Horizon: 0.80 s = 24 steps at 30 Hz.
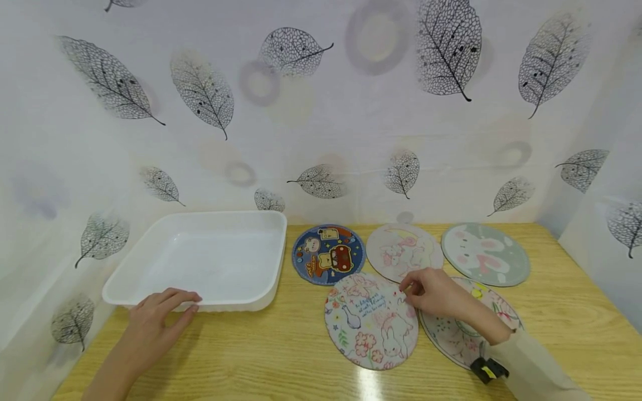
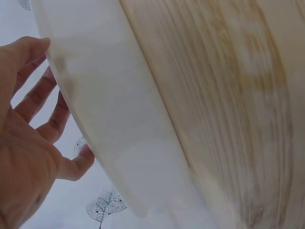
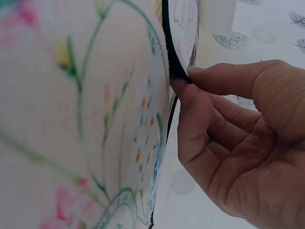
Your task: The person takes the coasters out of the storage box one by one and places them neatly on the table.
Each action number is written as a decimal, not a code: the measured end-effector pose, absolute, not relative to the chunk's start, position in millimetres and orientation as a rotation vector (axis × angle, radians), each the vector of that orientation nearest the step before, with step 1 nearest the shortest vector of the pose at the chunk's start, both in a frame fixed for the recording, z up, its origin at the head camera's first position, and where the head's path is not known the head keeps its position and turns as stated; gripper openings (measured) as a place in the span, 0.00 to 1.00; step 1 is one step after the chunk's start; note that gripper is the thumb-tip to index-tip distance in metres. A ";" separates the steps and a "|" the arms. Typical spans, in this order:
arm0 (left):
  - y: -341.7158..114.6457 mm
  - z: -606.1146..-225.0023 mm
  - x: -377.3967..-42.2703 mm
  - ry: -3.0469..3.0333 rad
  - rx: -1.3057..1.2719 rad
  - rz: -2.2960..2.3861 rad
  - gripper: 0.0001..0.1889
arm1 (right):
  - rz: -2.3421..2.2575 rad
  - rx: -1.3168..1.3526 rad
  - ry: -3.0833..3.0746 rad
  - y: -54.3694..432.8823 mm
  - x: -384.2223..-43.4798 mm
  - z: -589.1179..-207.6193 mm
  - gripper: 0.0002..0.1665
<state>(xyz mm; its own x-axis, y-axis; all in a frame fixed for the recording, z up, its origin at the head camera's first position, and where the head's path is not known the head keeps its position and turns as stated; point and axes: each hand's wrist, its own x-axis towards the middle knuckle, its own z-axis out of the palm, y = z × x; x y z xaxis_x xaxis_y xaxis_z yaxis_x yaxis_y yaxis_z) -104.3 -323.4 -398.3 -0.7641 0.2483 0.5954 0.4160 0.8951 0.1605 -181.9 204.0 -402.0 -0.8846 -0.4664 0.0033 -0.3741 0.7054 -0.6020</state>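
Note:
My right hand [image 1: 432,292] pinches the right edge of a round mat [image 1: 368,328] printed with a rabbit, flowers and blue writing. In the right wrist view, thumb and index finger grip that mat's slightly lifted edge, showing its black underside [image 3: 174,57]. Below the right hand lies a floral round mat [image 1: 453,345], partly covered by the hand and forearm; its print [image 3: 95,119] fills the left of the right wrist view. My left hand [image 1: 157,326] rests on the front rim of a white plastic tray [image 1: 225,262], its loosely extended fingers touching the rim in the left wrist view.
Behind are a dark blue cartoon mat [image 1: 313,245], a pale pink mat [image 1: 403,250] and a grey-green rabbit mat [image 1: 466,262]. All lie on a wood-grain table [image 1: 261,356]. A leaf-patterned white cloth [image 1: 331,128] hangs behind and at both sides.

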 end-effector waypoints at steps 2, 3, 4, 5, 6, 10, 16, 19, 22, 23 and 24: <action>-323.4 -398.2 -104.4 -2.468 -0.482 -0.381 0.18 | -0.908 -0.679 2.746 204.4 -180.5 -401.8 0.06; -323.5 -398.2 -104.5 -2.465 -0.484 -0.382 0.18 | -0.899 -0.678 2.743 204.8 -179.8 -401.2 0.06; -323.7 -398.4 -104.4 -2.464 -0.485 -0.382 0.18 | -0.895 -0.673 2.739 205.2 -179.3 -400.9 0.06; -323.9 -398.5 -104.5 -2.462 -0.487 -0.382 0.18 | -0.888 -0.675 2.735 205.6 -178.6 -400.6 0.06; -323.8 -398.5 -104.4 -2.463 -0.488 -0.383 0.18 | -0.886 -0.667 2.730 205.8 -177.9 -400.0 0.06; -323.7 -398.5 -104.1 -2.468 -0.482 -0.382 0.18 | -0.870 -0.659 2.710 206.1 -175.2 -397.5 0.06; -324.7 -399.2 -103.9 -2.478 -0.472 -0.381 0.18 | -0.848 -0.641 2.685 207.0 -174.2 -395.6 0.07; -325.2 -399.5 -104.3 -2.474 -0.479 -0.387 0.18 | -0.825 -0.636 2.686 206.8 -174.4 -396.2 0.07; -325.2 -399.5 -104.9 -2.472 -0.480 -0.388 0.19 | -0.802 -0.623 2.691 205.4 -174.2 -396.5 0.08; -325.3 -399.5 -104.9 -2.473 -0.477 -0.389 0.19 | -0.797 -0.611 2.692 204.7 -174.1 -396.6 0.08; -325.2 -399.4 -105.0 -2.474 -0.473 -0.387 0.19 | -0.792 -0.605 2.693 204.3 -174.0 -396.6 0.08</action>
